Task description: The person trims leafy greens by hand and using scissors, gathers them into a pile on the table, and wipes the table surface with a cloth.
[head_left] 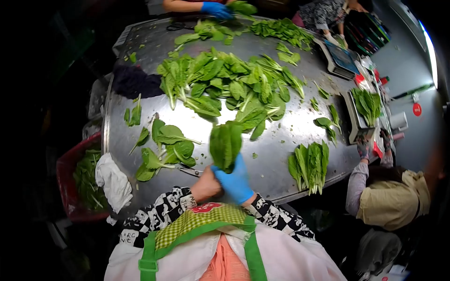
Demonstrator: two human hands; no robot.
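- Centrally, at the near edge of the grey metal table (269,171), the right hand in a blue glove (236,180) grasped an upright bunch of broad green leaves (226,146).
- The bare left hand (207,184) was curled just beside it, touching the glove; whether its fingers gripped the stems could not be told.
- Metal scissors (190,172) lay by the left hand, next to loose green leaves with pale stems (173,135) on the left.
- Beyond the bunch spread a large heap of green leafy stalks (234,77).
- To the right lay a neat row of long green leaves (309,166); farther right, leaves sat on a boxy scale (352,122).
- At the left edge hung a crumpled white cloth (112,182), near a red-lined bin (65,187) containing greens.
- On the far side, another person's blue-gloved hand (217,10) was near more leaves.
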